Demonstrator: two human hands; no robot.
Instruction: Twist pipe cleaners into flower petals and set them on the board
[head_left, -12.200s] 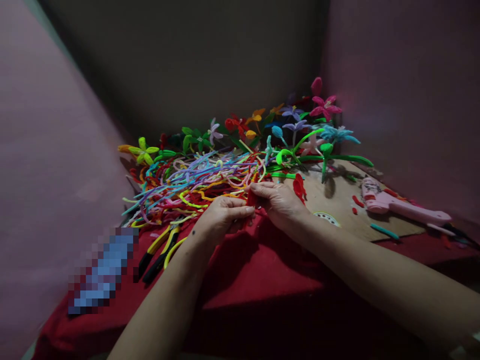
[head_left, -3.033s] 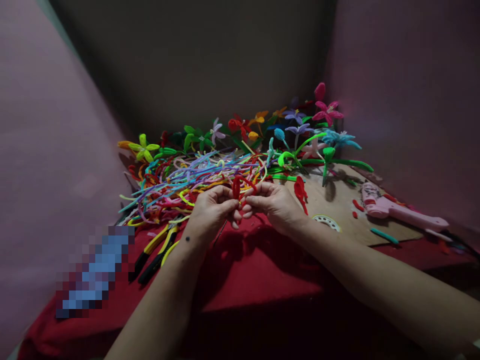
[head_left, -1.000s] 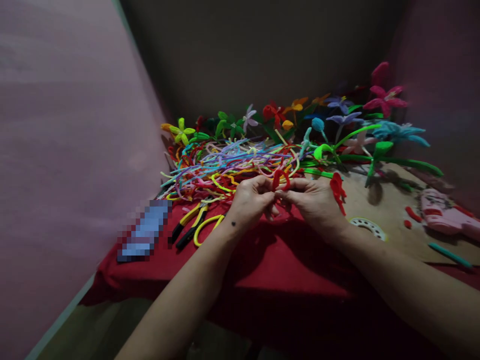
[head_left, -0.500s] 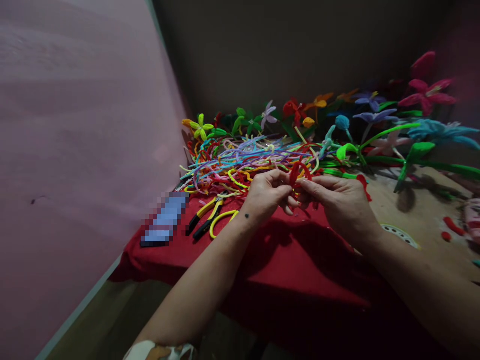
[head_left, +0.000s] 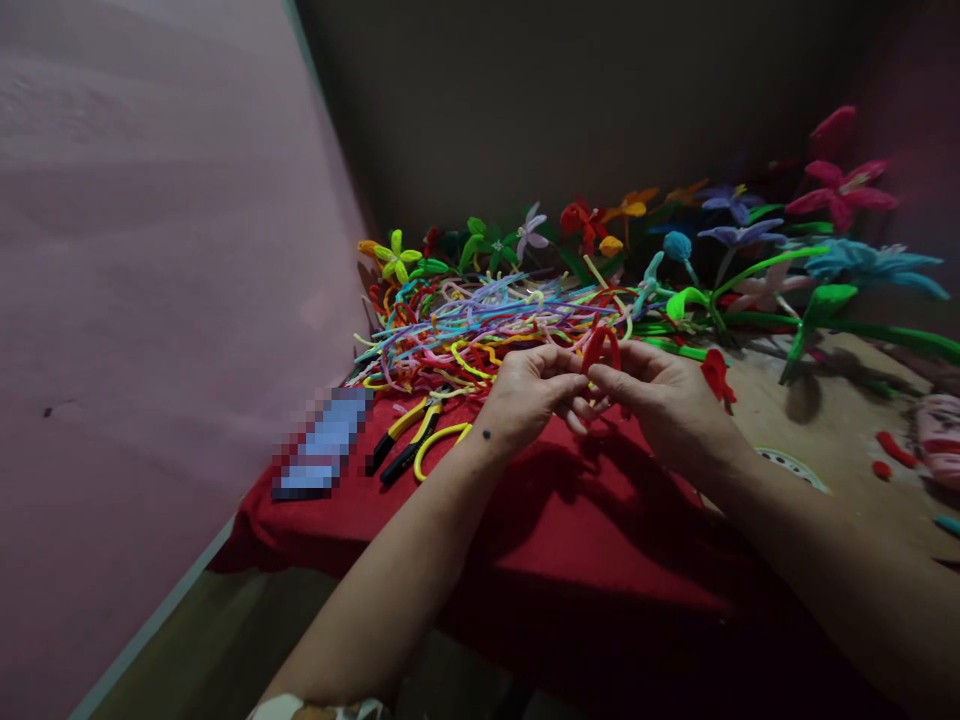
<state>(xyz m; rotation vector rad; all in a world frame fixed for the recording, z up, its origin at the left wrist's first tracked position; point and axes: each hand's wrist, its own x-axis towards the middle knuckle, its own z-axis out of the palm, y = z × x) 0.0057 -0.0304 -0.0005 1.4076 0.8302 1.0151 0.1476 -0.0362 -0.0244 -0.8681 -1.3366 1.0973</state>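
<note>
A looped red pipe cleaner stands up between my two hands, above the front of the table. My left hand pinches it low on the left side, thumb against fingers. My right hand grips it from the right, the thumb pressed near the loop's base. The fingertips of both hands nearly meet, and they hide the lower part of the red piece. Behind the hands lies a tangled heap of coloured pipe cleaners.
Yellow-and-black pliers and a yellow-handled tool lie left on the red cloth, beside a blurred-out flat object. Fuzzy flowers stand behind. Red pieces lie at right.
The view has shifted slightly, moving the table items a little to the left. The red loop is more upright and narrower, and my right thumb has moved closer to my left hand.
</note>
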